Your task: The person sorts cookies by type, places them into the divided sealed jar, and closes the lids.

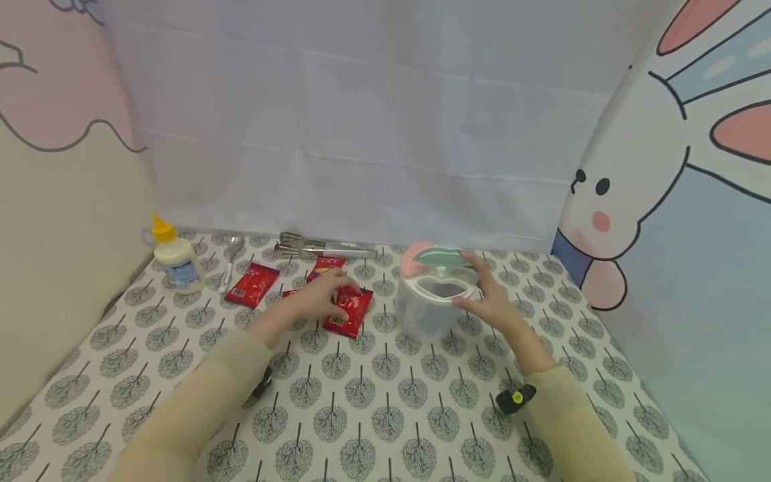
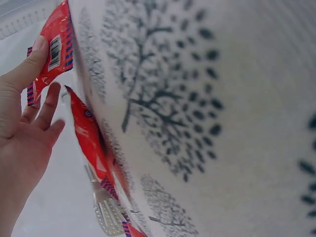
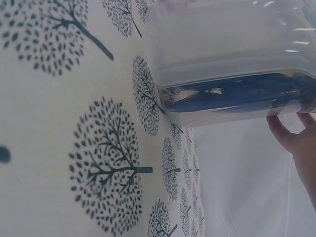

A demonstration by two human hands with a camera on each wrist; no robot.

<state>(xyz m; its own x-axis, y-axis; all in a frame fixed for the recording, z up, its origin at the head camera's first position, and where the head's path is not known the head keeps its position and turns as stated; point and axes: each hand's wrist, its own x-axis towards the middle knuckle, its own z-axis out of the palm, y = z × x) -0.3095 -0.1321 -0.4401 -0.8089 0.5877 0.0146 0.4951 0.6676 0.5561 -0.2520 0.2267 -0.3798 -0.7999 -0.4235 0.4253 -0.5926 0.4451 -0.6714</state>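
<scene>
My left hand (image 1: 314,298) reaches over a red packet (image 1: 357,312) on the cloth, thumb and fingers spread apart around it. In the left wrist view, the thumb overlaps the packet's face near its barcode. A second red packet (image 2: 86,133) lies beside the fingers there. With thumb and fingers spread across its right side, my right hand (image 1: 490,301) holds a translucent container (image 1: 421,323). Its white top has an opening, with a raised green flap (image 1: 442,256) and a pink part (image 1: 412,261). Through the wall, something dark blue (image 3: 232,94) shows inside.
Another red packet (image 1: 251,284) lies left of my left hand. Behind it are a spoon (image 1: 231,258) and a yellow-capped bottle (image 1: 181,262). Metal tongs (image 1: 337,250) lie at the back, near a white curtain (image 1: 361,134). A tree-patterned cloth (image 1: 385,402) covers the table.
</scene>
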